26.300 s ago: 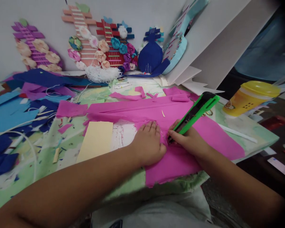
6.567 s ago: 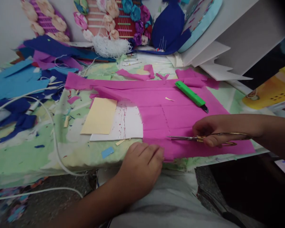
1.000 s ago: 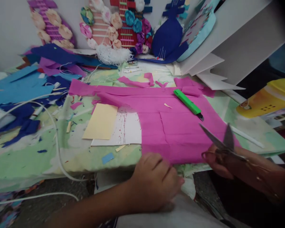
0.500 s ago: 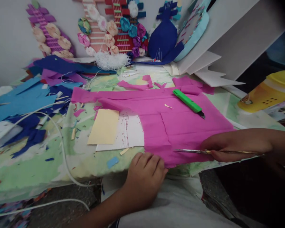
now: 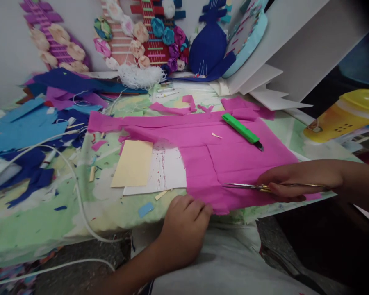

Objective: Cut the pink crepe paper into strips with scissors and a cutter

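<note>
A wide magenta sheet (image 5: 240, 164), thin and creased like crepe paper or cloth, lies over the table. My left hand (image 5: 186, 227) is closed at its near left corner, fingers curled over the edge, with the fingertips partly hidden. In my right hand (image 5: 298, 180) is a pair of scissors (image 5: 241, 186), blades pointing left over the sheet's near part. The blades look nearly together. Farther back on the sheet rests a green utility knife (image 5: 242, 130) with its blade tip out. A cream card (image 5: 133, 164) overlaps a white card (image 5: 170, 170) left of the hands.
Blue scraps (image 5: 27, 123) and a white cable (image 5: 76, 180) spread over the left side. A yellow-lidded cup (image 5: 344, 116) stands at the right. Paper-flower-decorated instrument shapes (image 5: 153, 41) lean on the back wall, with white boards (image 5: 283, 53) beside them. The table's front edge runs under my wrists.
My right hand and the scissors have shifted slightly away from me across the sheet. My left hand stays at the corner. The whole view has moved a little.
</note>
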`<state>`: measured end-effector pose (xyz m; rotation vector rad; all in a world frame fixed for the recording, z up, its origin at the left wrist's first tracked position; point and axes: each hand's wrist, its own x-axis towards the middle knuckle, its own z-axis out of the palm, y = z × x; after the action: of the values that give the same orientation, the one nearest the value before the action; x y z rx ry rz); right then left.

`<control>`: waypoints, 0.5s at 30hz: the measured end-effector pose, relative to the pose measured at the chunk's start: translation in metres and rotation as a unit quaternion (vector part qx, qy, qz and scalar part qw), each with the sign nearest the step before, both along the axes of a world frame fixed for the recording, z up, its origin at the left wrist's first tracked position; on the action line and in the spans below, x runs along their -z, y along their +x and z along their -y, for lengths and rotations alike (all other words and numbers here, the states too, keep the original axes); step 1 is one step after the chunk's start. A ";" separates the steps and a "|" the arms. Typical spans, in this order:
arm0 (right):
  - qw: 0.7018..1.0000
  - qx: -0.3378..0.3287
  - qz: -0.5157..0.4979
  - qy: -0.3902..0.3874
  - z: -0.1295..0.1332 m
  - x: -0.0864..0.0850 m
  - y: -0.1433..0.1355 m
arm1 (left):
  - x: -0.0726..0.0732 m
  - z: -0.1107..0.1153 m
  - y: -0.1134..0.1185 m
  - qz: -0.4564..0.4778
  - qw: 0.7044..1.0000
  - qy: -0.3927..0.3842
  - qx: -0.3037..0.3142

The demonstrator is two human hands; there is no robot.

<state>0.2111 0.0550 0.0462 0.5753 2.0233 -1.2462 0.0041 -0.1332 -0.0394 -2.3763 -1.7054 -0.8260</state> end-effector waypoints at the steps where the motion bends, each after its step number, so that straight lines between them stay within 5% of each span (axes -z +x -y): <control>1: 1.000 0.017 -0.003 -0.004 -0.001 0.001 -0.001 | -0.001 0.000 0.000 0.000 1.000 -0.004 -0.002; 15: 0.998 0.038 -0.010 -0.054 0.002 -0.007 -0.018 | -0.013 -0.002 0.000 0.080 0.995 -0.055 -0.019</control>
<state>0.1929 0.0530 0.0532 0.5943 1.9530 -1.4023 0.0042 -0.1309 -0.0269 -2.3962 -1.8971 -0.9660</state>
